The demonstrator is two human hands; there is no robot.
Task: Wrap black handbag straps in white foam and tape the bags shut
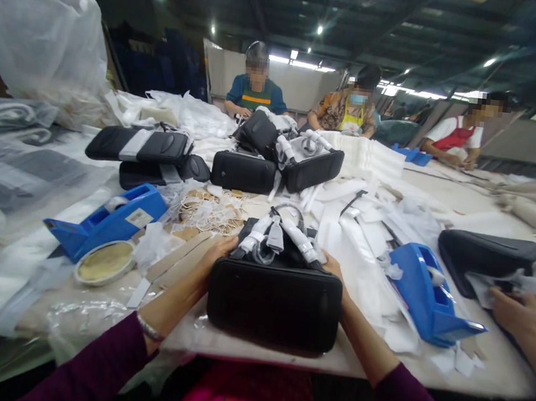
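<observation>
A black handbag point(273, 306) stands at the table's front edge, its flat base side toward me. White wrapping covers its handles point(274, 234), which rise at the top. My left hand point(216, 259) grips the bag's left side and my right hand point(334, 272) its right side. The fingertips of both are partly hidden behind the bag. Left of the bag lie a pile of tan strings with tags point(212, 210) and a strip of brown cardboard point(178, 261). White foam sheets point(347, 247) are heaped to its right.
Blue tape dispensers stand at left point(113, 219) and right point(423, 293). A round tin point(105, 263) sits beside the left one. More black bags point(243, 171) are piled farther back. A co-worker's hands point(526, 317) handle another black bag point(492, 256) at right. Several people sit across the table.
</observation>
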